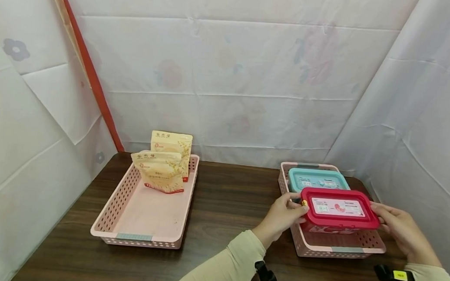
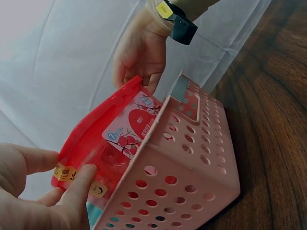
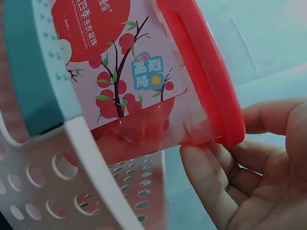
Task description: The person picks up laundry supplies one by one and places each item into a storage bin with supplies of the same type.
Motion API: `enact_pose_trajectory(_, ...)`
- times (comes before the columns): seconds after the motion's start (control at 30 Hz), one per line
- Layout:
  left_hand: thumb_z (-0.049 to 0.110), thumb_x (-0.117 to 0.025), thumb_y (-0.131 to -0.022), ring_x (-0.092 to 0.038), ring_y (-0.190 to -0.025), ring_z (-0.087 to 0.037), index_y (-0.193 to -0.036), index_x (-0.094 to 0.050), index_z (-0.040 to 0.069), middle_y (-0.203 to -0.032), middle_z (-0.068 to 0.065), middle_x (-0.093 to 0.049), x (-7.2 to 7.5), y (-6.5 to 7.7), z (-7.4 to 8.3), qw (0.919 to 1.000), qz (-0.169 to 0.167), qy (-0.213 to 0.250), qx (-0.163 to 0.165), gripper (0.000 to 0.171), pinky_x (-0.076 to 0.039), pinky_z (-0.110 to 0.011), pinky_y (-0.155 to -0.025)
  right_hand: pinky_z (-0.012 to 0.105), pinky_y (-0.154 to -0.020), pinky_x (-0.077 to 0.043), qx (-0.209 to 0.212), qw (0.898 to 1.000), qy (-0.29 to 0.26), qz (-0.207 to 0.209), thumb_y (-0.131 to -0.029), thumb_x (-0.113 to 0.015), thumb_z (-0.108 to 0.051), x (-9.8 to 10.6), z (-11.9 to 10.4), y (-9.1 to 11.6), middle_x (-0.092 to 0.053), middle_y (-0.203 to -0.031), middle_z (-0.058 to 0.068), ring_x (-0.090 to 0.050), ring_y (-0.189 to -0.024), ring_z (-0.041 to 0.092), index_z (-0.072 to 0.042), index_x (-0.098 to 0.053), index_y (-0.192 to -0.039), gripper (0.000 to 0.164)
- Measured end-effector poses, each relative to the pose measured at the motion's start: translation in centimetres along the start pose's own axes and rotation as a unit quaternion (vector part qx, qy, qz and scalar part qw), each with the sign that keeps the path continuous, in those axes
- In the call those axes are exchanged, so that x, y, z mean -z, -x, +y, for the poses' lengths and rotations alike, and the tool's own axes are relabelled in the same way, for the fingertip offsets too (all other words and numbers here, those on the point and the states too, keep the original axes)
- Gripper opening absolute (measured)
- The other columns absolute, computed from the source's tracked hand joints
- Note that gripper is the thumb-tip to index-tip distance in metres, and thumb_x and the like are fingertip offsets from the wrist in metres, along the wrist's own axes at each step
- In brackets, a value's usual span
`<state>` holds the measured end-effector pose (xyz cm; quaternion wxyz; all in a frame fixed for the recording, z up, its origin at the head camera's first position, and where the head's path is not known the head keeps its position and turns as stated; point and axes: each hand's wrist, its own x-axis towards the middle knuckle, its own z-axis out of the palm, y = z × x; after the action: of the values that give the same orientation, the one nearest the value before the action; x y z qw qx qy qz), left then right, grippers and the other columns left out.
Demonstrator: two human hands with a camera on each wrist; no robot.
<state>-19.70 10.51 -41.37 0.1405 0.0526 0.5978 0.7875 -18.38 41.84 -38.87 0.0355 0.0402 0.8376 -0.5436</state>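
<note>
A laundry capsule box [image 1: 339, 208] with a red lid and a clear, printed body is held level between both hands, partly inside the right-hand pink basket [image 1: 319, 250]. My left hand [image 1: 282, 216] grips its left end, thumb and fingers at the lid's edge by a yellow sticker [image 2: 64, 172]. On the opposite end, my right hand [image 1: 401, 229] pinches the lid's corner, as the right wrist view shows from close by. Behind it in the same basket lies a second box [image 1: 318, 180] with a turquoise lid, partly covered by the red one.
A second pink basket [image 1: 147, 241] stands on the left of the dark wooden table [image 1: 236, 202]. Two cream-coloured pouches [image 1: 160, 173] stand upright at its far end. White patterned sheets [image 1: 230, 71] hang behind the table and at both sides.
</note>
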Motion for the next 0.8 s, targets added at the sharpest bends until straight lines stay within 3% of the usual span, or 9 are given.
enact_pose_trajectory(0.07,0.003,-0.071,-0.093,-0.071,-0.083,-0.023,-0.128,-0.06,0.006,-0.093,-0.008,-0.062,0.0,-0.1,-0.2,1.0,0.002,-0.005,0.001,0.036,-0.06,-0.04,-0.078,0.022,-0.07,-0.056,0.001,1.0,0.023,-0.001,-0.106,-0.051,-0.031,-0.2,0.1,-0.1,-0.067,-0.092,-0.017,-0.064,-0.08,0.003,0.008,-0.057,-0.135,0.049)
enact_pose_trajectory(0.17,0.003,-0.071,-0.093,-0.07,-0.082,-0.022,-0.127,-0.06,0.006,-0.092,-0.008,-0.062,0.1,-0.2,-0.3,0.9999,0.005,-0.013,0.004,0.036,-0.06,-0.039,-0.077,0.025,-0.071,-0.057,-0.004,0.998,0.056,0.0,-0.107,-0.049,-0.034,-0.5,0.0,-0.2,-0.068,-0.096,-0.01,-0.064,-0.081,0.004,0.023,-0.036,-0.14,0.068)
enact_pose_trajectory(0.4,0.004,-0.07,-0.093,-0.07,-0.081,-0.021,-0.126,-0.059,0.006,-0.091,-0.008,-0.06,0.2,-0.3,-0.6,0.9993,0.003,-0.037,0.008,0.034,-0.06,-0.039,-0.077,0.029,-0.07,-0.057,-0.013,0.994,0.107,-0.006,-0.108,-0.044,-0.035,-0.9,0.1,-0.3,-0.067,-0.11,0.021,-0.064,-0.081,0.007,0.022,-0.03,-0.143,0.069)
enact_pose_trajectory(0.8,0.006,-0.068,-0.095,-0.068,-0.075,-0.019,-0.126,-0.056,0.006,-0.089,-0.006,-0.059,0.0,-0.6,-0.6,0.9946,-0.002,-0.103,0.015,0.033,-0.06,-0.036,-0.073,0.03,-0.071,-0.058,-0.039,0.99,0.134,-0.022,-0.109,-0.038,-0.035,-1.2,0.2,-0.7,-0.056,-0.122,0.038,-0.065,-0.089,0.016,0.022,-0.027,-0.144,0.068)
